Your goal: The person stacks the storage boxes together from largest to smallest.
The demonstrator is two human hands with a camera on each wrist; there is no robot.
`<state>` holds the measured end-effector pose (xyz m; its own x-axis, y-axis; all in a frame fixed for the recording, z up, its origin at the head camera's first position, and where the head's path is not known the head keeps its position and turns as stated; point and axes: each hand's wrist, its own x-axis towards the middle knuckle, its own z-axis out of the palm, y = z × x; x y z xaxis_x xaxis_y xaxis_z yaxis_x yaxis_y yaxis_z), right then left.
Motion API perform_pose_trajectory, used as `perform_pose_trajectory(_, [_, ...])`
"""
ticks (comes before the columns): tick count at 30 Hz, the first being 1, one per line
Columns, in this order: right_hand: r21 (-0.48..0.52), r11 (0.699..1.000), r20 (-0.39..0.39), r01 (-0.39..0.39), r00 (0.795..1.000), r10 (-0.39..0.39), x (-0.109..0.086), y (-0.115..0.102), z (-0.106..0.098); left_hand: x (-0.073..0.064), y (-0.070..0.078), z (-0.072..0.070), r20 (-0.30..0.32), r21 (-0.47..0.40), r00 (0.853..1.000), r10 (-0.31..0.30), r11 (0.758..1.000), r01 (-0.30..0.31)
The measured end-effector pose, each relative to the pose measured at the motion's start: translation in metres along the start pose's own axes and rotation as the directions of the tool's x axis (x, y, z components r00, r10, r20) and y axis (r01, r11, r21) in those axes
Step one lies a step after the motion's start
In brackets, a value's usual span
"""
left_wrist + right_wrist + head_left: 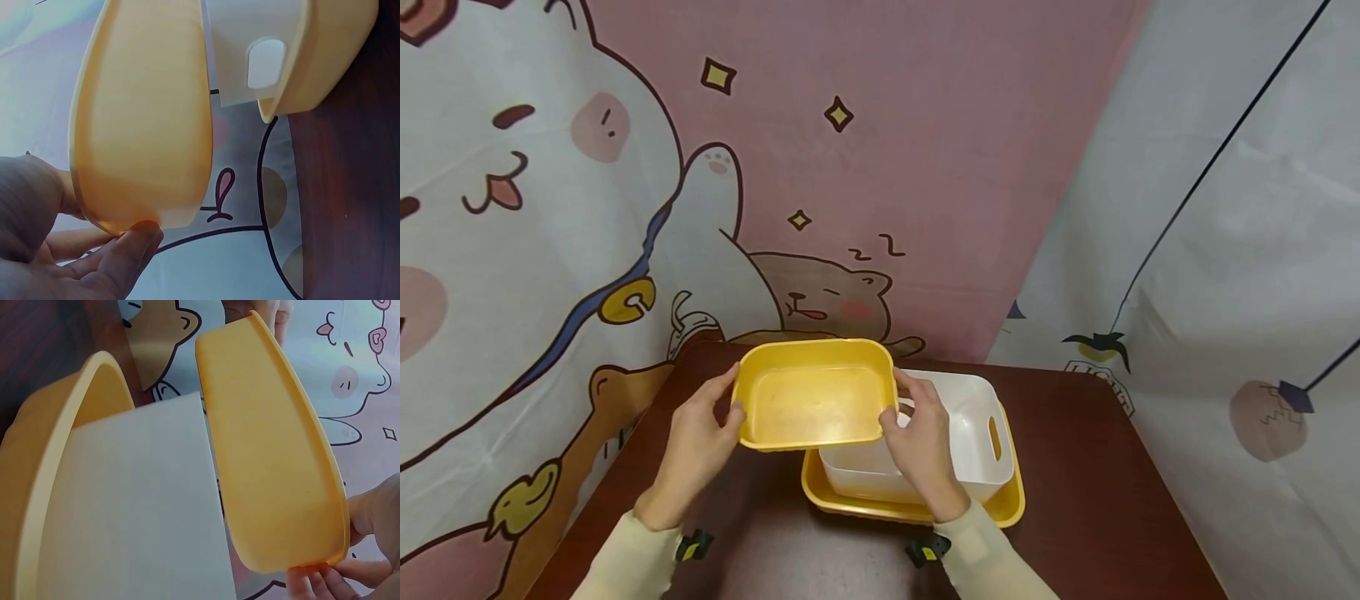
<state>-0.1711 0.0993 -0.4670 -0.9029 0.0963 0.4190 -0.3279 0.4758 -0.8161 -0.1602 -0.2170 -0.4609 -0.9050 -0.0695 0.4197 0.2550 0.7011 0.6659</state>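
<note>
Both hands hold a small yellow plastic tray (pixel 812 396) up by its two short ends, tilted so its inside faces me; nothing lies in it. My left hand (pixel 695 442) pinches the left end between thumb and fingers, also seen in the left wrist view with the tray's underside (pixel 144 112). My right hand (pixel 925 437) grips the right end the same way, in front of a white plastic bin (pixel 973 404). That bin stands inside a larger yellow container (pixel 1011 508) on the table. The hand hides part of the bin's left side.
The dark red-brown table (pixel 1090 475) extends on both sides of the nested containers. A cartoon-printed cloth (pixel 955 167) hangs behind the table and along its sides. The white bin has an oval handle hole (pixel 267 64) in its end wall.
</note>
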Motion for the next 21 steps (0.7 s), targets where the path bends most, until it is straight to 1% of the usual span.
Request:
perform_pose_trajectory(5, [-0.019, 1.0, 0.026, -0.002, 1.0, 0.002, 0.001, 0.008, -0.008, 0.002, 0.005, 0.007, 0.025, -0.015, 1.0, 0.008, 1.0, -0.007])
perform_pose_trajectory(10, [-0.038, 0.999, 0.048, 0.005, 0.999, -0.004, 0.001, 0.012, -0.016, 0.003, 0.01, 0.013, 0.044, -0.01, 0.999, 0.014, 1.0, -0.013])
perform_pose_trajectory(17, [-0.065, 0.998, 0.051, 0.021, 0.999, -0.018, 0.002, 0.016, -0.025, 0.005, 0.016, 0.021, 0.035, 0.006, 0.998, 0.06, 0.998, -0.06])
perform_pose_trajectory(21, [-0.079, 0.997, 0.052, 0.016, 0.999, -0.012, 0.003, 0.017, -0.03, 0.006, 0.019, 0.025, 0.038, 0.003, 0.997, 0.068, 0.998, -0.068])
